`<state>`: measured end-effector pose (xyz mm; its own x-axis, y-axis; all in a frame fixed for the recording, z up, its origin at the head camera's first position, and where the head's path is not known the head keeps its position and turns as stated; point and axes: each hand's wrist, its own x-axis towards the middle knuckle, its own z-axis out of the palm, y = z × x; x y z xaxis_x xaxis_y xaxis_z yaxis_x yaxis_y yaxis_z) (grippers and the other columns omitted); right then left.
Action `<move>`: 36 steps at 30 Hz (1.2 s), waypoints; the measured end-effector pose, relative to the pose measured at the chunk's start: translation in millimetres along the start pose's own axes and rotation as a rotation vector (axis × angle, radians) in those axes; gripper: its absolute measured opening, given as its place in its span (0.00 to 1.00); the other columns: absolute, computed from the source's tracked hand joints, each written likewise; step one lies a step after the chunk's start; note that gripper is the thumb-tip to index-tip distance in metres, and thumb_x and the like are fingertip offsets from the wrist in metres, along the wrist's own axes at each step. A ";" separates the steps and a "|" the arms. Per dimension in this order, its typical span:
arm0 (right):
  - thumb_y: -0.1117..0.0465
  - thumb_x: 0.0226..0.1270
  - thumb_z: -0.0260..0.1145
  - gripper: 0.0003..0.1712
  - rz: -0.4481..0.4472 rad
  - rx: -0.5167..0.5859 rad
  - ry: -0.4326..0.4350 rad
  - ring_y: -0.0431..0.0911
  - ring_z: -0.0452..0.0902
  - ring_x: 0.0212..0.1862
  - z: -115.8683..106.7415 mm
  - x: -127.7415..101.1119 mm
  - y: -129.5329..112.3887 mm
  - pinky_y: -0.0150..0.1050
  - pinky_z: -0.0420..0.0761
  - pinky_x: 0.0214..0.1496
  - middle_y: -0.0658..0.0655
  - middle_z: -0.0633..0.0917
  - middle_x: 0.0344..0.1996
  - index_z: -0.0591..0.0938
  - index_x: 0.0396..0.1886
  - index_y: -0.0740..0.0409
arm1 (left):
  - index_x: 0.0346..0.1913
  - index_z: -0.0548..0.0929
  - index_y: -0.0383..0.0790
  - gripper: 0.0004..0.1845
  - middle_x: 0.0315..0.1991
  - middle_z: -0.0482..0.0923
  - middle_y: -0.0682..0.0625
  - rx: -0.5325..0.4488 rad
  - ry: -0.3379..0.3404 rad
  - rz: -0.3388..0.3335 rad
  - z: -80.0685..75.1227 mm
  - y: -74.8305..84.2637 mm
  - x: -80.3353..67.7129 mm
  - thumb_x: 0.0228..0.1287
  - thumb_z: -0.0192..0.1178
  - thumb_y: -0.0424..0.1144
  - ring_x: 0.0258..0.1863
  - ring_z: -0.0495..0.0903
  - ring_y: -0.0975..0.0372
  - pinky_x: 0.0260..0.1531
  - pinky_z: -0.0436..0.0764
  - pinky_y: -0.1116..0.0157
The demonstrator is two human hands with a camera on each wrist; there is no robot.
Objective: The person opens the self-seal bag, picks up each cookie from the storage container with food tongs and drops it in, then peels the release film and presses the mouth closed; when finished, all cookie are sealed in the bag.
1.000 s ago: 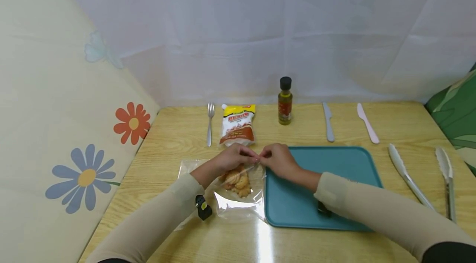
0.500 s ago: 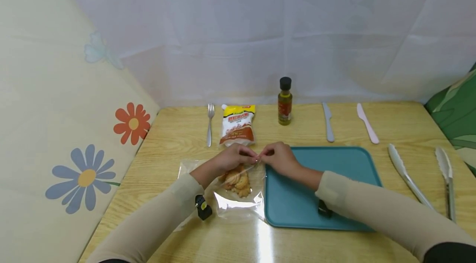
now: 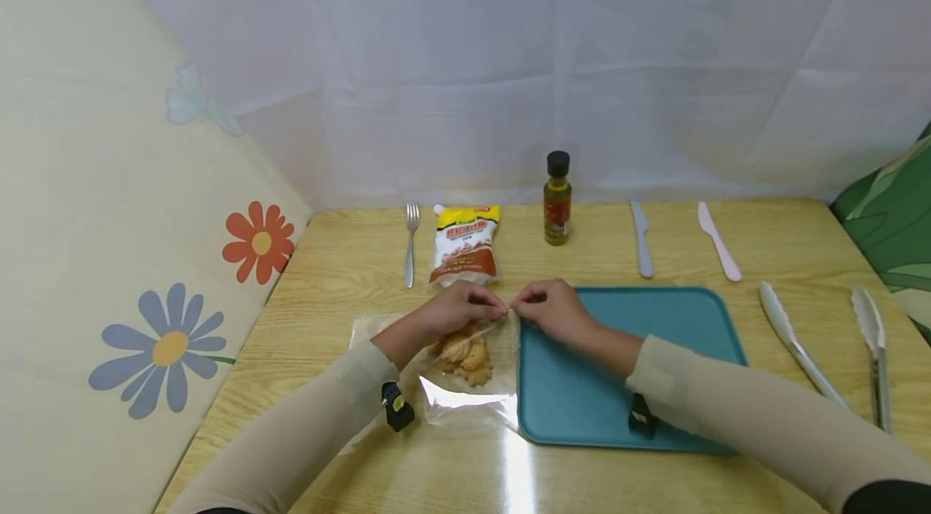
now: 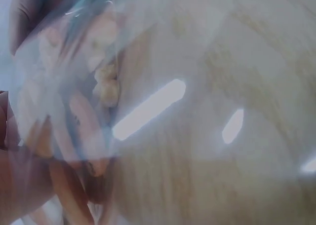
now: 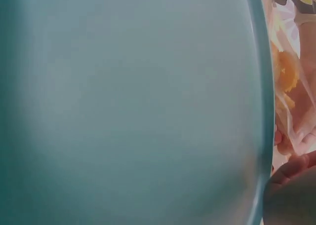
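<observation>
A pale wood-grain table (image 3: pixel 327 255) with a glossy laminate top is seen, glare streaks running along its near edge. A white sheet is hung behind it, and a cream cloth printed with flowers (image 3: pixel 170 346) is draped at the left. A flat, matte teal plastic tray (image 3: pixel 655 336) with rounded corners and a raised rim is laid right of centre; the right wrist view is filled by its smooth surface.

A clear, crinkly plastic bag (image 3: pixel 465 385) is laid flat just left of the tray, its right edge touching the tray rim. Lumpy, golden-brown cookies (image 3: pixel 463 354) are bunched inside its upper half. The top edge of the bag is pinched from both sides: the left hand (image 3: pixel 458 310) is curled with thumb and fingertips closed on the film, and the right hand (image 3: pixel 553 310) is curled likewise, the two hands nearly touching. In the left wrist view the film is seen blurred, with fingers behind it.

Along the far edge lie a soft yellow-and-white sauce pouch (image 3: pixel 465 243), a small glass oil bottle (image 3: pixel 558 203) with a black cap, upright, a metal fork (image 3: pixel 410 243), a grey knife (image 3: pixel 641 239) and a pink plastic knife (image 3: pixel 718 242). Metal tongs (image 3: pixel 829 352) are spread open at the right.
</observation>
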<state>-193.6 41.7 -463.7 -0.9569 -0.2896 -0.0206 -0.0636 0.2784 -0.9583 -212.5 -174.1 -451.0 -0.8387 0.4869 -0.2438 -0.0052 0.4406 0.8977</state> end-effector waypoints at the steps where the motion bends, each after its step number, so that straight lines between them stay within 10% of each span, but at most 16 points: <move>1: 0.67 0.65 0.71 0.05 -0.001 0.013 0.006 0.38 0.73 0.25 0.7 -1.0 0.2 0.31 0.73 0.29 0.45 0.79 0.18 0.90 0.34 0.67 | 0.47 0.88 0.26 0.11 0.40 0.89 0.48 0.003 0.000 0.004 0.0 0.0 -0.4 0.72 0.64 0.33 0.39 0.81 0.67 0.44 0.78 0.70; 15: 0.69 0.65 0.70 0.04 -0.027 0.071 0.071 0.39 0.71 0.24 4.9 -8.5 -5.6 0.31 0.71 0.29 0.46 0.76 0.16 0.89 0.34 0.67 | 0.46 0.87 0.25 0.10 0.39 0.88 0.47 0.005 -0.008 0.033 -1.3 -1.9 -1.5 0.72 0.63 0.32 0.38 0.80 0.66 0.42 0.77 0.70; 36: 0.64 0.71 0.70 0.11 0.069 0.195 -0.111 0.41 0.75 0.30 -15.5 -35.2 -11.9 0.35 0.77 0.34 0.50 0.81 0.23 0.87 0.41 0.71 | 0.44 0.88 0.30 0.06 0.42 0.87 0.43 0.130 0.070 0.150 11.9 -12.8 -5.1 0.73 0.62 0.30 0.40 0.80 0.64 0.43 0.80 0.67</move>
<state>-163.6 62.7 -447.1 -0.9193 -0.3784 -0.1087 0.0669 0.1221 -0.9903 -201.7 -173.3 -465.6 -0.8606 0.5027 -0.0812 0.1888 0.4630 0.8660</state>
